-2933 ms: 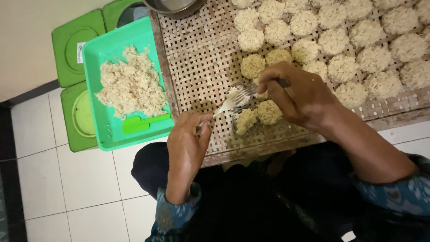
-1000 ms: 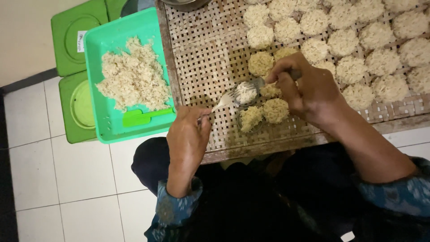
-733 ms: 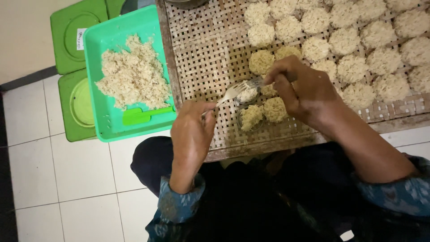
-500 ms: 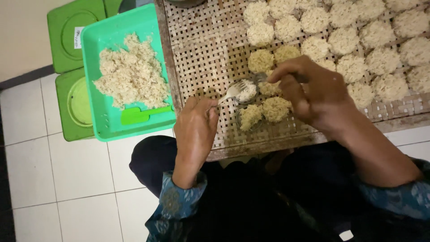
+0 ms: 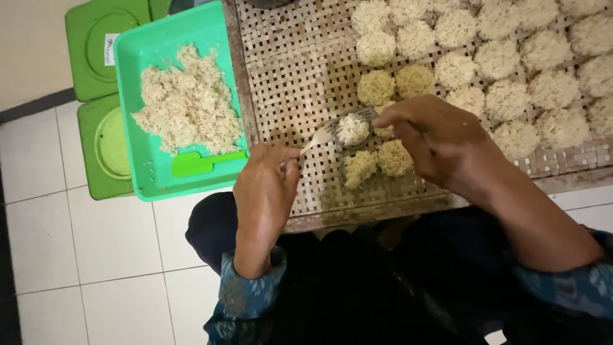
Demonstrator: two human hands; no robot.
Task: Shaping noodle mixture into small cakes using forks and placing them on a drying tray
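Noodles (image 5: 352, 128) are sitting packed in a small metal mould (image 5: 357, 131) over the woven tray (image 5: 290, 76), white tiled floor below. The right hand (image 5: 440, 144) is gripping the mould's far side; the left hand (image 5: 267, 185) is pinching a fork (image 5: 319, 137) touching it. Noodle clumps (image 5: 498, 57) are lying beyond; a green tub (image 5: 143, 57) is sitting left.

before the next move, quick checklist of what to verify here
1. Fork gripped by left hand: ok.
2. Small metal mould held by right hand: ok.
3. Mould filled with noodle portion: ok.
4. Bare spot on woven tray beside shaped noodle clusters: ok.
5. Loose noodles left in green bin: ok.
6. Portion packed firmly: cannot tell.
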